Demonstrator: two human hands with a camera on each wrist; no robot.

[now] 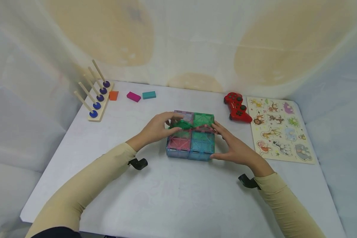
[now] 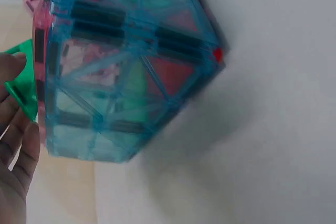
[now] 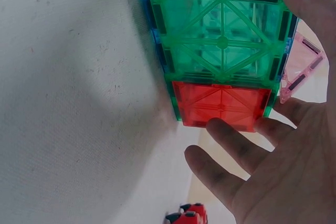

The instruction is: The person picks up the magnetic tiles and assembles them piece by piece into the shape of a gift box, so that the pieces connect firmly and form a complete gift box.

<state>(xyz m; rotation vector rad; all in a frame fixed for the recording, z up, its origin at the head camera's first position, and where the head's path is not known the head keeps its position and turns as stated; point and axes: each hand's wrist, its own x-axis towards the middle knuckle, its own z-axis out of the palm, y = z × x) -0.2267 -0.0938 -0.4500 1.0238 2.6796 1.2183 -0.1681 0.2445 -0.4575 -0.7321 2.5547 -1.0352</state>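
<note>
A box built of translucent magnetic tiles [image 1: 203, 142] stands mid-table, with blue, pink, green and purple squares on top. Above it, my left hand [image 1: 162, 126] pinches a green magnetic tile [image 2: 23, 80], which is tilted over the top. A pink triangular magnetic tile [image 3: 302, 66] rises at a slant from the top, its lower corner right at a fingertip of my right hand [image 1: 238, 148]. That hand spans the box's right side with fairly straight fingers, thumb at the near corner. Green and red tiles [image 3: 220, 106] form this side.
Wooden stacking pegs with blue rings [image 1: 101, 107] stand at back left, beside an orange piece [image 1: 113, 95]. Magenta [image 1: 134, 96] and teal blocks [image 1: 149, 95] lie behind the box. To the right are a red game controller [image 1: 237, 109] and an animal puzzle board [image 1: 281, 129].
</note>
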